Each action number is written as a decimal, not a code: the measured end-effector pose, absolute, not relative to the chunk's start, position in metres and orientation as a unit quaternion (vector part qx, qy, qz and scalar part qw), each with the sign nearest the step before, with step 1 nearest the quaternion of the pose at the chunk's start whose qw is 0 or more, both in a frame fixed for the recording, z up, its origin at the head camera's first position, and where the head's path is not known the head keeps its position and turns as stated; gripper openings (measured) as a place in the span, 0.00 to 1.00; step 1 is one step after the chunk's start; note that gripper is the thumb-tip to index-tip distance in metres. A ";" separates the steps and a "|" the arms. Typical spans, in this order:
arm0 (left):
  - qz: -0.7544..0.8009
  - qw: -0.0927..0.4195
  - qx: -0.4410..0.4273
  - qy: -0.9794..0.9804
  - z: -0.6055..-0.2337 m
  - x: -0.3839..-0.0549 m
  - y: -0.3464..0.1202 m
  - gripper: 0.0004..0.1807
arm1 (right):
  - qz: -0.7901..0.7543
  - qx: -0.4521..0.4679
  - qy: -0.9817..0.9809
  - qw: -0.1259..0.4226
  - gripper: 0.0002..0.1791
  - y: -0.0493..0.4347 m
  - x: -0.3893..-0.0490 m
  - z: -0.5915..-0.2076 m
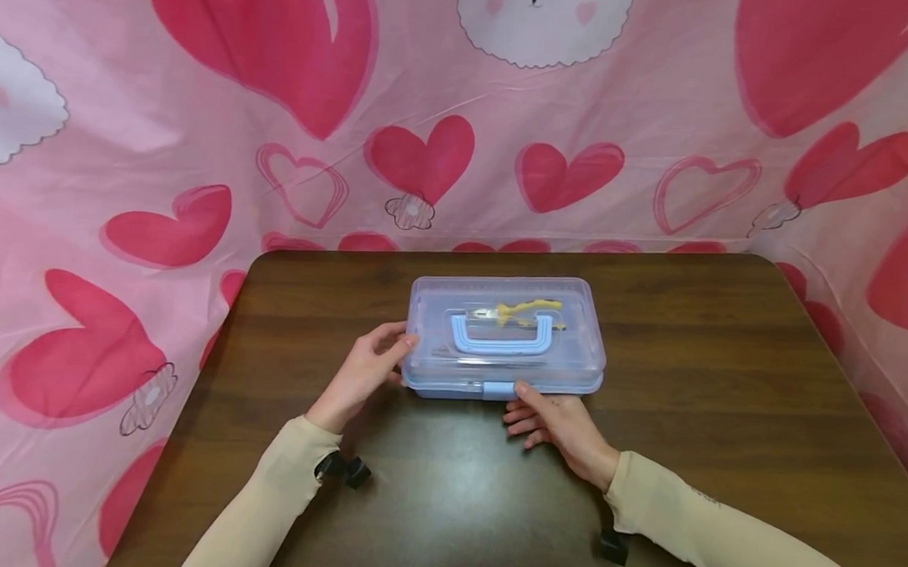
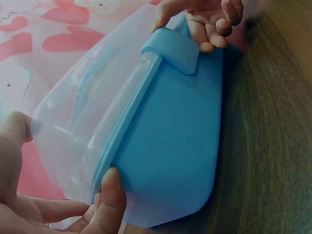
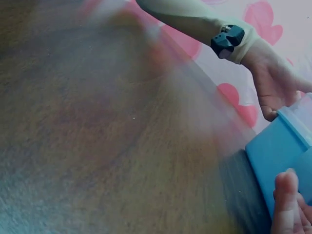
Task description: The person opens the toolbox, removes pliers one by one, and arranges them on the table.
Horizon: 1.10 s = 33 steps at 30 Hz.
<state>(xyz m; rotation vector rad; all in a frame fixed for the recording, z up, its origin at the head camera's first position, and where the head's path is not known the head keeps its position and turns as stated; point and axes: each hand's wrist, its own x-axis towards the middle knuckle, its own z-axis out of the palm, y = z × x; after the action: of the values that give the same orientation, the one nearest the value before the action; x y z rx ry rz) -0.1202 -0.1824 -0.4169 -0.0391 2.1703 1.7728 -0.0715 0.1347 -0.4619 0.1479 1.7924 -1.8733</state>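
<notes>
A plastic toolbox (image 1: 503,373) with a clear lid and blue base sits on the table, its lid down. Through the lid show pliers (image 1: 531,309) with yellow handles. A light-blue carry handle (image 1: 501,346) lies folded on top. My left hand (image 1: 364,372) grips the box's left end, thumb on the lid, fingertips at the rim in the left wrist view. My right hand (image 1: 562,425) is at the front, its thumb touching the blue latch (image 2: 175,48). The other right fingers hang loosely below the latch. Only part of the box shows in the right wrist view.
The dark wooden table (image 1: 692,358) extends around the box. Pink cloth (image 1: 495,185) with red hearts hangs behind and at both sides. Small black devices (image 3: 228,41) are strapped at both wrists.
</notes>
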 end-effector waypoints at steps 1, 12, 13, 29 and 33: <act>0.623 0.169 -0.013 0.764 -0.417 -0.120 -0.182 0.30 | -0.695 0.056 0.665 0.268 0.35 0.134 -0.071 -0.461; 0.616 0.160 0.003 0.771 -0.416 -0.122 -0.183 0.29 | -0.699 0.047 0.642 0.311 0.39 0.134 -0.073 -0.449; 0.616 0.161 0.002 0.771 -0.416 -0.122 -0.184 0.28 | -0.698 0.043 0.641 0.317 0.39 0.135 -0.073 -0.449; 0.621 0.165 -0.004 0.767 -0.417 -0.119 -0.182 0.30 | -0.676 -0.007 0.620 0.398 0.42 0.157 -0.069 -0.445; 0.620 0.167 -0.014 0.767 -0.417 -0.119 -0.182 0.29 | -0.678 -0.012 0.616 0.402 0.40 0.158 -0.070 -0.447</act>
<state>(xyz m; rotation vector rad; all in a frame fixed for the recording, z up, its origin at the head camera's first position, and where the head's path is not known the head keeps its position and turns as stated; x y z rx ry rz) -0.1194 -0.1824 -0.4172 -0.0403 2.1810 1.7636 -0.0700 0.1579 -0.4466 -0.0313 1.5561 -1.7124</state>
